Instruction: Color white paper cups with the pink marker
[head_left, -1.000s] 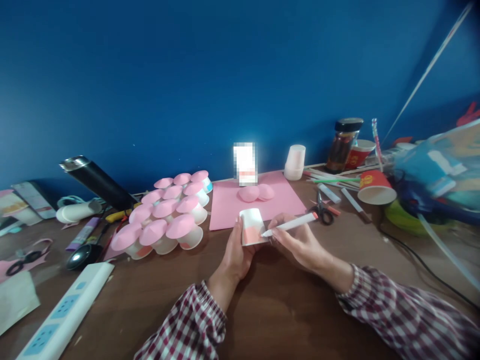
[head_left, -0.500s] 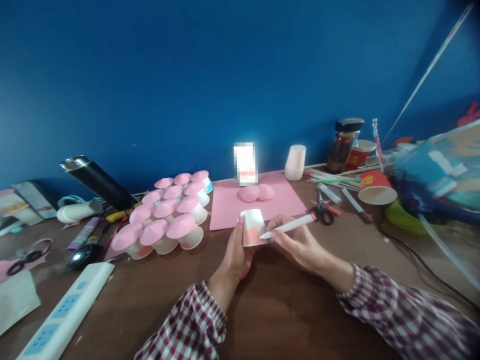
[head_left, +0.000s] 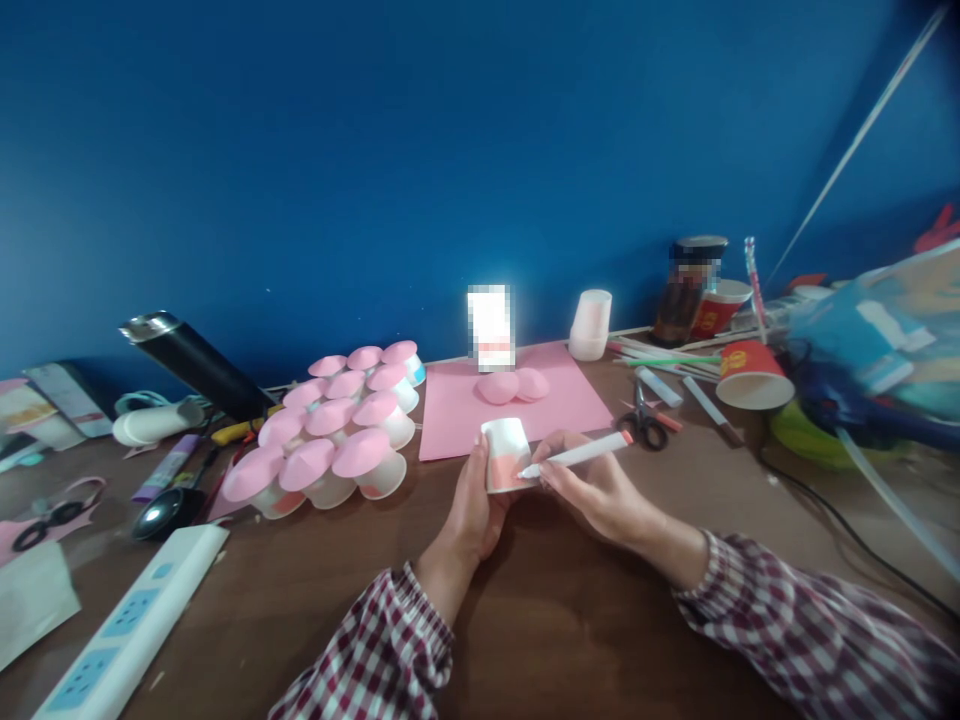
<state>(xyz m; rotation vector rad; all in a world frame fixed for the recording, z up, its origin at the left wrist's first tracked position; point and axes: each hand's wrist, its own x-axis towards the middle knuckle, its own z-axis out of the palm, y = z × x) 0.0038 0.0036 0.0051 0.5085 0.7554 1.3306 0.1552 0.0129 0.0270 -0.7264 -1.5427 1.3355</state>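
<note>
So we're at a brown, wood-look tabletop (head_left: 570,630) pushed up against a plain deep blue wall (head_left: 360,150), and it's pretty cluttered at both ends. A long white plastic power strip (head_left: 169,575) lies at the left, with a matte black cylindrical flask (head_left: 206,372) leaning beyond it. Smack in the middle is a flat sheet of pink paper (head_left: 450,420) with smooth round pink paper pieces (head_left: 498,388) overlapping on top.

Our left hand (head_left: 474,510) is wrapped around a small tapered white paper cup (head_left: 508,440), just off the table's middle, in front of the pink sheet. Its lower side has an orange-pink patch. Our right hand (head_left: 600,490) pinches a slim white marker with a red end (head_left: 589,452), tip right at that patch; we can't tell if it's touching.

Left of that: a dozen cups with pink shallow-cone tops (head_left: 309,462), packed in rows. Both sleeves (head_left: 375,640) are checked fabric, gathered at the cuffs.
</note>
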